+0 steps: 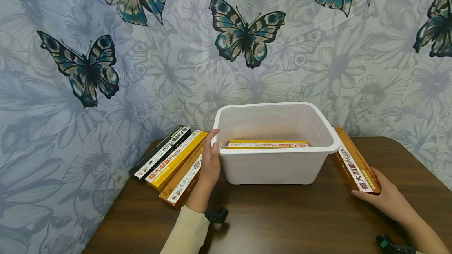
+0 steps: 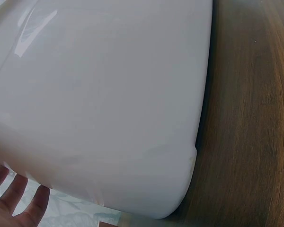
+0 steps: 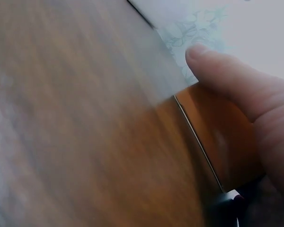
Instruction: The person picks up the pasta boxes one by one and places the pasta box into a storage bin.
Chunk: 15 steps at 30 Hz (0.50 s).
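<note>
A white plastic bin (image 1: 272,167) stands on the table, with a yellow box (image 1: 266,144) inside it. My left hand (image 1: 210,164) holds the bin's left rim near the front corner; in the left wrist view, fingertips (image 2: 38,203) touch its outer wall. To the right of the bin, my right hand (image 1: 388,197) grips the near end of a long orange-brown box (image 1: 356,164) with a white printed label. That box slants away, its far part close beside the bin. In the right wrist view, the thumb (image 3: 222,71) lies along the box (image 3: 227,137).
Left of the bin lie a black box (image 1: 160,154), a yellow box (image 1: 173,164) and an orange-brown box (image 1: 183,175), side by side and slanted. A butterfly-patterned cloth (image 1: 169,69) hangs behind the brown wooden table (image 1: 275,218).
</note>
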Available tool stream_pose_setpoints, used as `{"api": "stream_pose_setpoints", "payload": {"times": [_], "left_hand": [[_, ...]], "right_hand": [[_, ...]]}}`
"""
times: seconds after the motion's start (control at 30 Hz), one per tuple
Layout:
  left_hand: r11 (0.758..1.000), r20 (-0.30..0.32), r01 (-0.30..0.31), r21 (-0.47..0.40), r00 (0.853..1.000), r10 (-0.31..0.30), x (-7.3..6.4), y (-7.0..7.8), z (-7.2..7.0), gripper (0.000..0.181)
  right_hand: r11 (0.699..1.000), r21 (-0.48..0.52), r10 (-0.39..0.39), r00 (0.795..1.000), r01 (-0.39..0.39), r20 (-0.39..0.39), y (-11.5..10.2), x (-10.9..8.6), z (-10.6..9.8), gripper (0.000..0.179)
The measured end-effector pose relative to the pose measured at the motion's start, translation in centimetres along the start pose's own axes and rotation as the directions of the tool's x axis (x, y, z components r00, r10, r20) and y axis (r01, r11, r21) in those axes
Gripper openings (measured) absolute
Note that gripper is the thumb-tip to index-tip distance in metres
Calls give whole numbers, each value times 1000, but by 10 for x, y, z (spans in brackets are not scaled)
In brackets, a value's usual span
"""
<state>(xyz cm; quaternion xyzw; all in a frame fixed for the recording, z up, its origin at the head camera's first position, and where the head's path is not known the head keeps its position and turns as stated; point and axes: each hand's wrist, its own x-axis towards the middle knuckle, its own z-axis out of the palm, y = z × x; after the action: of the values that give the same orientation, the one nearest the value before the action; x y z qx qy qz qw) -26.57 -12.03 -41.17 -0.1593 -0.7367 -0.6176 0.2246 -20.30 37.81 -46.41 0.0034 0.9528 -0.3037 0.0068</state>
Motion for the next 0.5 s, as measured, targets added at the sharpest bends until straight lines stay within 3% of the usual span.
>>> {"api": "stream_pose_setpoints", "payload": {"times": [0.5], "left_hand": [[1000,10,21,-12,1000,-21,-1,0,0,49]], "right_hand": [[988,20,152,975,-151,-161,-1,-9,-2,102]]}}
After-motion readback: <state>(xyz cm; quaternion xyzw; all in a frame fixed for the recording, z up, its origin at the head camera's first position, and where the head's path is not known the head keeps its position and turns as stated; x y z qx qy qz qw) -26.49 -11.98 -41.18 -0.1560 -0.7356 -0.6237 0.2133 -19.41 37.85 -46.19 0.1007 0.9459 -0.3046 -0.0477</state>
